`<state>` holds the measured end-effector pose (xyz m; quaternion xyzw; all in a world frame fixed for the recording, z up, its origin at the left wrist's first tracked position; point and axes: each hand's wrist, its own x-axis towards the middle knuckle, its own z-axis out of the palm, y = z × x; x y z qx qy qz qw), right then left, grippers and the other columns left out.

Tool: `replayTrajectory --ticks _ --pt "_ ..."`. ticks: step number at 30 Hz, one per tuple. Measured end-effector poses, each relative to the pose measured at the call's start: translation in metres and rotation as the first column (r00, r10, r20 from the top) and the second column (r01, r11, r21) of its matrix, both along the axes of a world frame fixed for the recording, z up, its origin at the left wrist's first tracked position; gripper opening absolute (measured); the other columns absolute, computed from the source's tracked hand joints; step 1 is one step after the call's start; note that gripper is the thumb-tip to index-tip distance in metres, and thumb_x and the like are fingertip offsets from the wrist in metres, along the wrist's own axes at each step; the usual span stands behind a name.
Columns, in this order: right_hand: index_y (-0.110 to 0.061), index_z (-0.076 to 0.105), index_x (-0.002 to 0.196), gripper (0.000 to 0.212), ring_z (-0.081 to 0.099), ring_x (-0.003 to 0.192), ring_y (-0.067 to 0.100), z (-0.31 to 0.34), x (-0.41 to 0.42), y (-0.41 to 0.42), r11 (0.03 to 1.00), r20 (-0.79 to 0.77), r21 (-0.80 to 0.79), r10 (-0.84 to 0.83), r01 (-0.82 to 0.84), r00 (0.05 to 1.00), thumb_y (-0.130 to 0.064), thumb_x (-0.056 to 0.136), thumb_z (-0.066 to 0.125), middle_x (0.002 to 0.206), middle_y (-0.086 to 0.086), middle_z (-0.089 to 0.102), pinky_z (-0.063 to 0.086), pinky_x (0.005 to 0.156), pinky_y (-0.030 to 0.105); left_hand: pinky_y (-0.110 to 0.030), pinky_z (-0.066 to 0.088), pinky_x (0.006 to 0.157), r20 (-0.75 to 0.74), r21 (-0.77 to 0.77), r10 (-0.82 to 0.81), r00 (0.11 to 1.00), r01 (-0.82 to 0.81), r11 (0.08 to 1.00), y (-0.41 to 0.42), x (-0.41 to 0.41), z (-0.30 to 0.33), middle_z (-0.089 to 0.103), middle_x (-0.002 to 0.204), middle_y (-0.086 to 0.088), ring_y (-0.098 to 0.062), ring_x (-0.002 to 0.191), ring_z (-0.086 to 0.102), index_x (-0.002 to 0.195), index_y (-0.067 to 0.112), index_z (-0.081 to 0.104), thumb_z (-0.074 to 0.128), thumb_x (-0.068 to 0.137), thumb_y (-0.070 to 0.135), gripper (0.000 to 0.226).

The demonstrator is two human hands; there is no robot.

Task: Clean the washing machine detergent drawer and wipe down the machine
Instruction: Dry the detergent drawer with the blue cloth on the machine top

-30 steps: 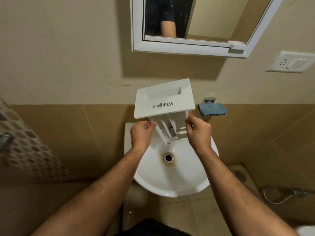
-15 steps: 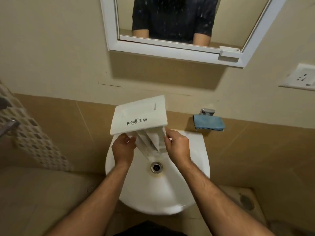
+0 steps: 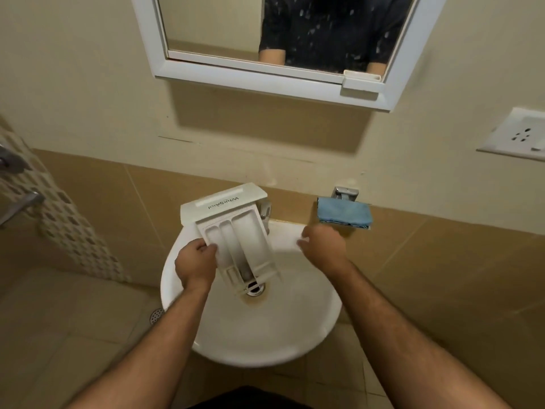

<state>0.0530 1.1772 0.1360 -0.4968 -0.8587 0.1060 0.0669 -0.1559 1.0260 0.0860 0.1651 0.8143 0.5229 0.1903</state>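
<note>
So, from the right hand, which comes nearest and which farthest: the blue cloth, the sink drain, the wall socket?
From the right hand:
1. Blue cloth, just beyond it on the ledge.
2. Sink drain, down to its left.
3. Wall socket, far up on the right.

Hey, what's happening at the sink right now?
A person stands at a white wall basin, holding a white washing machine detergent drawer over it with the compartments facing up. The left hand grips the drawer's left edge, its lower end near the drain. The right hand is off the drawer, loosely curled near the basin's back rim, below a folded blue cloth on a wall holder.
</note>
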Motion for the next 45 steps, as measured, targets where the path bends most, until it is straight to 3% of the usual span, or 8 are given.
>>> replayTrajectory --ticks 5,9,15,26,31,35,40,45 --pt "-0.015 0.067 0.107 0.024 0.052 0.102 0.029 0.013 0.029 0.045 0.963 -0.046 0.249 -0.097 0.106 0.994 -0.021 0.083 0.063 0.105 0.009 0.059 0.045 0.083 0.038 -0.05 0.06 0.065 0.069 -0.003 0.08 0.994 -0.08 0.997 -0.003 0.006 0.009 0.053 0.046 0.002 -0.023 0.049 0.063 0.05 0.015 0.05 0.061 0.073 0.017 0.027" --pt "-0.023 0.058 0.117 0.038 0.049 0.11 0.027 0.009 0.039 0.069 0.989 0.154 0.145 -0.048 0.025 0.987 -0.03 0.082 0.069 0.115 0.005 0.057 0.039 0.094 0.041 -0.05 0.061 0.067 0.122 0.043 0.144 0.982 -0.151 0.988 -0.002 0.006 0.012 0.051 0.05 -0.002 -0.017 0.045 0.056 0.049 0.014 0.045 0.065 0.079 0.009 0.036" --pt "-0.024 0.063 0.098 0.015 0.058 0.088 0.022 0.001 0.038 0.081 0.975 0.093 0.22 -0.015 -0.006 0.996 -0.017 0.085 0.062 0.096 0.002 0.065 0.05 0.078 0.037 -0.047 0.061 0.066 0.151 0.076 0.146 0.978 -0.159 0.984 0.001 0.005 0.014 0.05 0.047 0.002 -0.019 0.048 0.055 0.041 0.018 0.048 0.065 0.078 0.009 0.041" --pt "-0.015 0.062 0.09 0.01 0.059 0.079 0.025 0.017 0.049 0.077 0.991 -0.105 0.129 0.044 -0.03 0.994 -0.02 0.093 0.054 0.086 0.003 0.065 0.041 0.062 0.032 -0.05 0.061 0.067 0.137 0.093 0.108 0.985 -0.121 0.988 0.015 0.018 0.021 0.055 0.052 -0.001 -0.017 0.048 0.056 0.05 0.014 0.053 0.066 0.081 0.01 0.034" --pt "-0.017 0.05 0.098 0.008 0.053 0.074 0.019 0.032 0.035 0.06 0.997 -0.489 -0.075 -0.059 0.025 0.87 -0.018 0.1 0.042 0.086 0.002 0.058 0.039 0.057 0.03 -0.05 0.061 0.068 0.153 0.089 0.107 0.982 -0.122 0.988 0.012 0.02 0.019 0.059 0.057 -0.005 -0.018 0.05 0.059 0.054 0.011 0.055 0.066 0.081 0.011 0.029" --pt "-0.015 0.052 0.101 0.006 0.058 0.084 0.02 0.037 0.017 0.05 0.927 -0.751 -0.359 -0.217 -0.11 0.624 -0.016 0.101 0.046 0.091 0.004 0.059 0.047 0.067 0.031 -0.05 0.061 0.068 0.166 0.095 0.113 0.98 -0.13 0.987 0.003 0.018 0.02 0.056 0.054 -0.003 -0.018 0.05 0.058 0.049 0.015 0.053 0.066 0.08 0.011 0.033" --pt "-0.013 0.059 0.107 0.016 0.066 0.089 0.029 0.031 -0.007 0.038 0.729 -0.746 -0.628 -0.464 -0.272 0.478 -0.012 0.103 0.043 0.105 0.014 0.066 0.055 0.079 0.046 -0.048 0.061 0.064 0.168 0.116 0.164 0.972 -0.185 0.976 -0.018 0.009 0.023 0.046 0.056 -0.008 -0.023 0.055 0.05 0.048 0.016 0.046 0.064 0.077 0.008 0.035" --pt "-0.009 0.054 0.119 0.021 0.067 0.086 0.023 0.025 -0.038 0.016 0.59 -0.701 -0.709 -0.538 -0.386 0.468 -0.013 0.105 0.039 0.104 0.009 0.067 0.058 0.065 0.035 -0.045 0.061 0.061 0.177 0.117 0.249 0.952 -0.271 0.955 -0.051 -0.007 0.025 0.048 0.054 -0.006 -0.02 0.052 0.053 0.049 0.016 0.049 0.065 0.076 0.007 0.033"
